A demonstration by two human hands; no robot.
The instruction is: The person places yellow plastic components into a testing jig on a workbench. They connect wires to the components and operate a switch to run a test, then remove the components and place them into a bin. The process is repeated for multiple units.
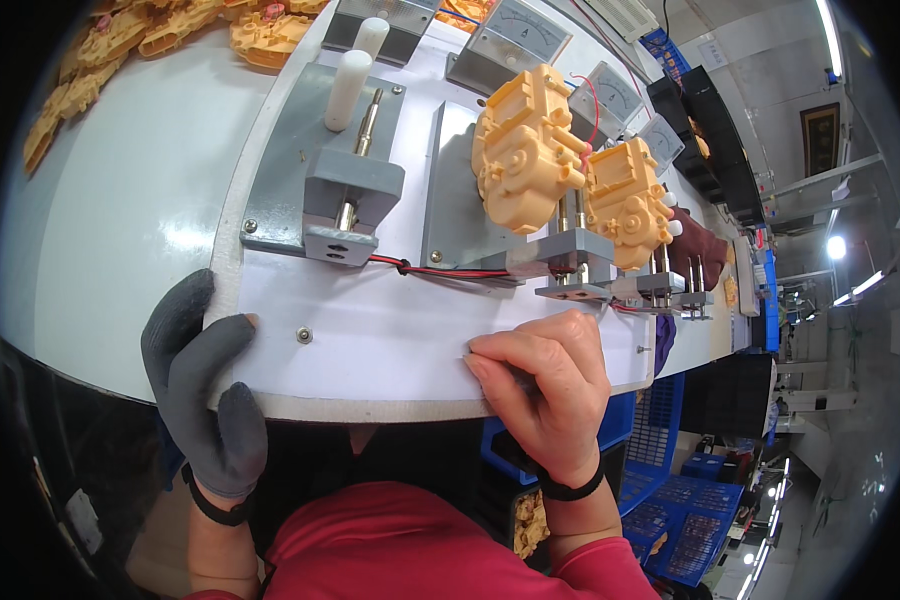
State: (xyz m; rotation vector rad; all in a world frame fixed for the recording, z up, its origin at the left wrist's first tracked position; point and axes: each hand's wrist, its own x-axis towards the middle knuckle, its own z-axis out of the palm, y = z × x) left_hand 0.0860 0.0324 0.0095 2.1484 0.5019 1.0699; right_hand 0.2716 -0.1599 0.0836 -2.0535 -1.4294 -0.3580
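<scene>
My left hand, in a grey glove with one bare fingertip, rests against the near left corner of a white board. Its fingers are apart and curved over the edge. My bare right hand leans on the board's front edge, fingers bent and thumb close to the index finger; no object shows between them. Beyond it stand grey metal fixtures with pins. One, a grey block with a white handle, holds no part. Two cream-coloured moulded housings, a nearer one and a farther one, sit upright on fixtures.
Red and black wires run along the fixtures. Analog meters stand behind them. More cream housings are heaped at the far left of the white table. Blue plastic crates stand low on the right. A bolt pokes up from the board.
</scene>
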